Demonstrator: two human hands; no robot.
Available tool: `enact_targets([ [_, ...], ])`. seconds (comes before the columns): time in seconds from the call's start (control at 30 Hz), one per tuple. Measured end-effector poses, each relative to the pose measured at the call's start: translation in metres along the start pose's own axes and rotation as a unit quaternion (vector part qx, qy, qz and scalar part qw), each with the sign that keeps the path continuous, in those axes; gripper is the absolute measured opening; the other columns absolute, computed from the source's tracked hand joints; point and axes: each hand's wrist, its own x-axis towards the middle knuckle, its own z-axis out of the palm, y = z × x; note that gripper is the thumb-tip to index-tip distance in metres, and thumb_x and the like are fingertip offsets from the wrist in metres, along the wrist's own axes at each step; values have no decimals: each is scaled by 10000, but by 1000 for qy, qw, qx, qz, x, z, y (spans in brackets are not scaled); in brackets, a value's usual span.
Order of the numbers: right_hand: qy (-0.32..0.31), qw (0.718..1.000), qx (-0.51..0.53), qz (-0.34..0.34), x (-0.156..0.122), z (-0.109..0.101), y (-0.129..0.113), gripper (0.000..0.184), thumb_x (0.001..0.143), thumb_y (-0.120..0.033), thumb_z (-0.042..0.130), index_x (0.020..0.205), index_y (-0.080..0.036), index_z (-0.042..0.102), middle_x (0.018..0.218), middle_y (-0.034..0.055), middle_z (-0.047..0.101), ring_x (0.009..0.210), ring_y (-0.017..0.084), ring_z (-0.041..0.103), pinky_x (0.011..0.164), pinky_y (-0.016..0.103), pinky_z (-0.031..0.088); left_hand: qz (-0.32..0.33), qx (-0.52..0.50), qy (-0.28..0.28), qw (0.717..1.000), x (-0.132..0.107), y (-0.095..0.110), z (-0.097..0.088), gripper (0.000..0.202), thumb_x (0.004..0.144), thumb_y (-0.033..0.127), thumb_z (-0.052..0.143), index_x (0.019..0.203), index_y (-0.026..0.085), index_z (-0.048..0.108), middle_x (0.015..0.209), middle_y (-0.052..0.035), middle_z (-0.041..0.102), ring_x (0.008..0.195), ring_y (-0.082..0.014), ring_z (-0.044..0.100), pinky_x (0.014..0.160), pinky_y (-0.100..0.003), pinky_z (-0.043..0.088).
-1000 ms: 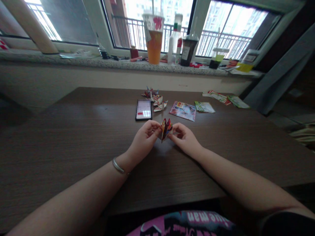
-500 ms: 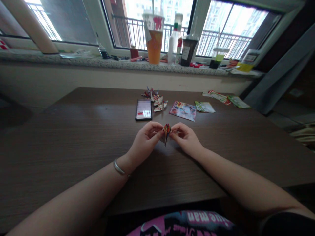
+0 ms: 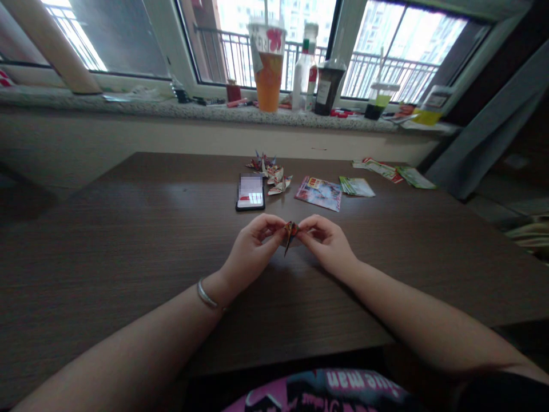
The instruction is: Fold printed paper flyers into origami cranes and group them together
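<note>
A small folded piece of patterned paper (image 3: 290, 231), orange and dark with a pointed lower tip, is held between my two hands above the table. My left hand (image 3: 258, 239) pinches its left side between thumb and fingers. On the other side, my right hand (image 3: 325, 240) pinches the right edge in the same way. The fingertips cover parts of the paper, so its full shape is hidden. Beyond my hands lie several folded paper figures (image 3: 279, 184), pointed and printed in red, white and purple, in a small cluster.
A phone (image 3: 250, 193) lies left of the folded figures. To their right are a colourful printed packet (image 3: 319, 193), a stack of green-and-white papers (image 3: 357, 186) and paper strips (image 3: 383, 170). Cups, including a tall orange drink (image 3: 269, 80), and bottles (image 3: 303, 71) line the windowsill (image 3: 206, 113).
The top of the folded paper has come down and looks flatter and wider, and its lower tip has swung slightly left. My right hand has shifted a little; the rest is unmoved.
</note>
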Motion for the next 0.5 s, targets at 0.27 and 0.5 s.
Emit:
enact_targets([
  [0.27,-6,999,-29,-33,0,0,0,74,837,-304,636,842,-231,636,828,20,643,785,155,599,686,292,500,37,28,-19,999,0,0,-1,77,861,254,601,865,178,590,865,-25,585,819,-140,587,756,-271,511],
  [0.5,-9,998,-28,-56,-2,1,-9,49,826,-254,634,871,-234,631,859,20,656,788,147,609,687,285,515,54,96,-16,994,-1,2,-2,47,861,227,568,847,183,571,832,-23,589,799,-145,565,728,-272,470],
])
